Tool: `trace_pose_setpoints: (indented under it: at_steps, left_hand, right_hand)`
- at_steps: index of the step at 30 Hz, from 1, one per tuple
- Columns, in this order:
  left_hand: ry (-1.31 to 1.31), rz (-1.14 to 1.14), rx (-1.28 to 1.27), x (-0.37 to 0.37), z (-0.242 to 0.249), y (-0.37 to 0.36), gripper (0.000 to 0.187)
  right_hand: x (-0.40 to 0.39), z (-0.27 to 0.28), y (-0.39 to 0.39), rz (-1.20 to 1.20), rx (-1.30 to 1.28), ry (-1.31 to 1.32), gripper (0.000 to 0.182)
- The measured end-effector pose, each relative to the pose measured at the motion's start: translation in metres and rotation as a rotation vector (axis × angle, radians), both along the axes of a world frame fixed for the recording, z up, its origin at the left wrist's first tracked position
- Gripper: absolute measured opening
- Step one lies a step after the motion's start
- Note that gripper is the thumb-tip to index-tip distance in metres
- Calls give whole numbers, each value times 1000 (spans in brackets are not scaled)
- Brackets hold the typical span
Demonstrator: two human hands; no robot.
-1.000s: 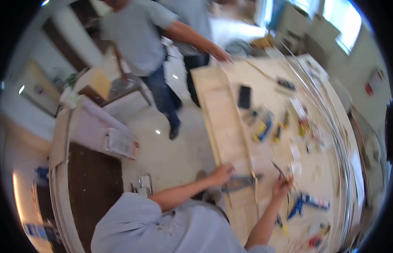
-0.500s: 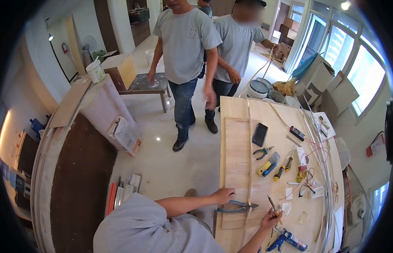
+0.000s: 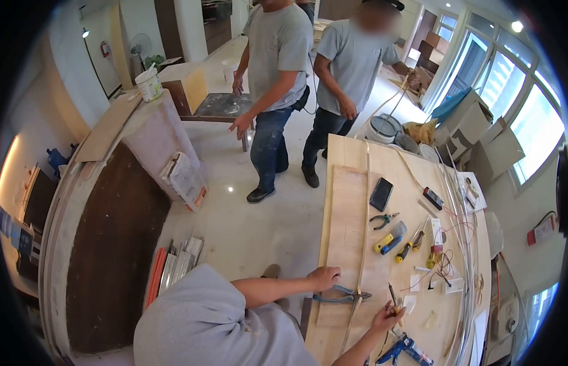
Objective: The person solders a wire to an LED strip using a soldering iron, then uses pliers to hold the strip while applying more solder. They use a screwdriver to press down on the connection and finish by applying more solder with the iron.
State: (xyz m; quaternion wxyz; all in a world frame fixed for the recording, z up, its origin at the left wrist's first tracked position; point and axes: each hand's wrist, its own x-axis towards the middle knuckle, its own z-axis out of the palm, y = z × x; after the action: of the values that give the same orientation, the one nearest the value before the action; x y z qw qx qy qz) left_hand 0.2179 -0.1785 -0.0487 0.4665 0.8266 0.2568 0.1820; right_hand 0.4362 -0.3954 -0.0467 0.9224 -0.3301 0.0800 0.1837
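My right hand [image 3: 389, 317] grips a soldering iron [image 3: 392, 295] by its handle, with the tip pointing up and away from me. My left hand [image 3: 324, 278] is closed and rests near the board's left edge; its fingertips are hidden, so what it holds, if anything, does not show. Just in front of it lie pliers with blue handles [image 3: 334, 298], their jaws across a long thin strip [image 3: 364, 235]. The strip runs lengthwise over a wooden plank [image 3: 346, 210] on the plywood tabletop [image 3: 339, 152]. Below my right hand lies a blue caulking gun [image 3: 403, 350].
On the tabletop are a phone [image 3: 381, 194], smaller pliers [image 3: 384, 219], a blue cutter [image 3: 392, 244], screwdrivers [image 3: 403, 251], a meter [image 3: 433, 198] and red wires [image 3: 444, 259]. Two people [image 3: 278, 67] stand beyond. Buckets [image 3: 384, 128] sit behind the table.
The nearer person on the left has turned and swung an arm out to the left. My view has shifted slightly. Both my hands keep nearly the same place.
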Motion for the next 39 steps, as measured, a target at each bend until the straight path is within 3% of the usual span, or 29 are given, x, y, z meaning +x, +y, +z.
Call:
trace_pose_setpoints:
  at_steps: [8,10,11,12,13,14,15,16,17,18,23,26,28,32,33,39]
  left_hand:
    - [31,65,26,1,4,-5,16]
    - [78,64,24,1,-4,-5,19]
    - [122,55,-3,3,-4,-3,22]
    - [207,0,-165,5,-5,5,23]
    - [193,-52,10,5,-15,12,23]
    - [131,-8,2,4,-10,11,22]
    - [106,-4,-151,4,-14,13,21]
    - [204,-49,-5,6,8,14,20]
    - [127,-112,11,7,13,17,17]
    - [136,-108,-22,7,17,14,16]
    - [194,-125,-244,7,21,11,14]
    - [155,-191,28,23,54,6,13]
    - [64,-244,42,36,59,9,14]
    - [48,-325,-53,49,54,22,14]
    - [72,-334,-57,52,52,26,15]
    - [137,-325,-159,43,35,40,15]
  right_hand:
    - [4,-8,-3,49,82,-30,36]
    - [13,-26,-5,-67,14,11,35]
    - [17,-34,-6,-48,26,26,26]
    - [3,-7,7,-53,41,62,30]
    - [14,-32,-1,38,89,-43,41]
    - [-1,-3,5,76,127,-36,31]
    - [10,-38,-5,119,258,-147,25]
    - [16,-49,-9,119,311,-116,18]
    - [17,-46,-5,100,301,-61,13]
    - [6,-8,7,-61,85,68,13]
    - [-1,-6,2,-45,96,34,19]
    - [-3,0,3,-78,110,93,17]
    - [-4,3,0,-75,65,140,18]
    - [-14,14,-10,-96,-104,163,21]
    - [-16,9,-17,-84,-107,95,18]
    - [-53,8,-26,-237,-108,258,20]
